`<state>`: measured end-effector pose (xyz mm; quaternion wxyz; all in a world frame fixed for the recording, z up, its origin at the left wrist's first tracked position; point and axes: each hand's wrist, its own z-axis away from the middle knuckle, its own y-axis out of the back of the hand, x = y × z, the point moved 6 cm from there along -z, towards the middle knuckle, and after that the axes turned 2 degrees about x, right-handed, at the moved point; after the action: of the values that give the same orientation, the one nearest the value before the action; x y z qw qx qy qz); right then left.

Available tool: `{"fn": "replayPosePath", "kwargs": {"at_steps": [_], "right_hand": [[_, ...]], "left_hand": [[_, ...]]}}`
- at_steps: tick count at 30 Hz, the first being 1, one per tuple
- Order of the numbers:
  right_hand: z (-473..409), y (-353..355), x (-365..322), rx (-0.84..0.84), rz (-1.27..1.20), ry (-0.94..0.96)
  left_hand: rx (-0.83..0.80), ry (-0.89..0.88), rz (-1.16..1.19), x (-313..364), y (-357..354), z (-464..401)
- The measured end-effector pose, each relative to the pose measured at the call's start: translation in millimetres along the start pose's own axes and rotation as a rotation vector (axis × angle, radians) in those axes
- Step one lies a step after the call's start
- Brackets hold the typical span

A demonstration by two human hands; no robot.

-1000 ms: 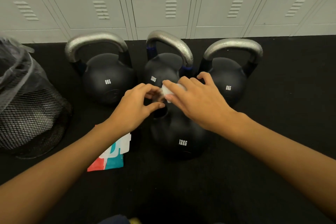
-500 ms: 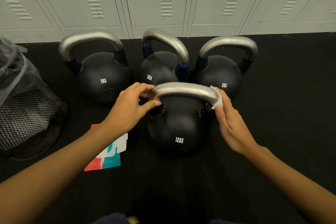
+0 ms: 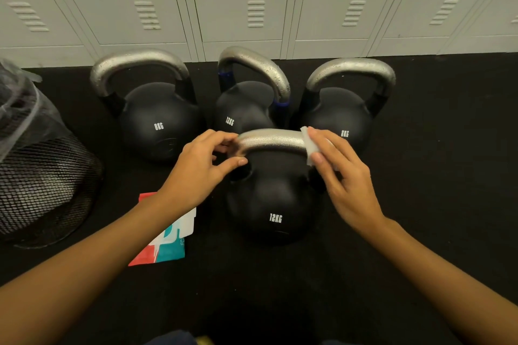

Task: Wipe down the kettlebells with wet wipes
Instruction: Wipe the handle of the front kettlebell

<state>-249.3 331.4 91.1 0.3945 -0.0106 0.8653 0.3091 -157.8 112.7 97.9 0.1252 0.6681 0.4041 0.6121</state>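
Observation:
A black 12KG kettlebell [image 3: 270,204] with a silver handle [image 3: 270,139] stands nearest me on the black floor. My left hand [image 3: 200,173] pinches the handle's left end. My right hand [image 3: 343,176] presses a white wet wipe [image 3: 309,144] around the handle's right end. Behind stand three more kettlebells: an 8KG one [image 3: 157,123] at the left, a 12KG one [image 3: 242,112] with blue handle bands in the middle, and an 8KG one [image 3: 340,117] at the right.
A red, teal and white wipes packet [image 3: 165,244] lies on the floor under my left forearm. A black mesh bin [image 3: 42,176] with a plastic liner stands at the left. Grey lockers [image 3: 241,0] line the back wall.
My right hand slid the wipe along the handle from its left end to its right end, then came back slightly onto the top. My left hand kept its hold.

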Motion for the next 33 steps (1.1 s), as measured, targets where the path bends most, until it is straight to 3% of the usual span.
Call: {"fn": "replayPosePath", "kwargs": {"at_steps": [6, 10, 14, 18, 22, 27, 33], "right_hand": [[15, 8, 19, 0.061, -0.138, -0.155], [-4, 3, -3, 0.020, 0.030, 0.029], [-27, -22, -31, -0.072, 0.453, 0.325], [-28, -25, -34, -0.063, 0.644, 0.426], [-13, -8, -12, -0.005, 0.500, 0.313], [2, 8, 16, -0.030, 0.102, 0.017], [-25, 2, -8, -0.054, 0.232, -0.005]], "left_hand": [[0.017, -0.006, 0.003, 0, -1, 1], [0.025, -0.011, 0.005, 0, -1, 2], [0.023, -0.009, -0.007, 0, -2, 2], [0.023, -0.013, 0.004, 0, -1, 2], [0.031, -0.017, 0.017, 1, 0, 3], [0.037, -0.025, 0.013, 0, -1, 3], [0.045, -0.022, 0.010, -1, -2, 3]]}}
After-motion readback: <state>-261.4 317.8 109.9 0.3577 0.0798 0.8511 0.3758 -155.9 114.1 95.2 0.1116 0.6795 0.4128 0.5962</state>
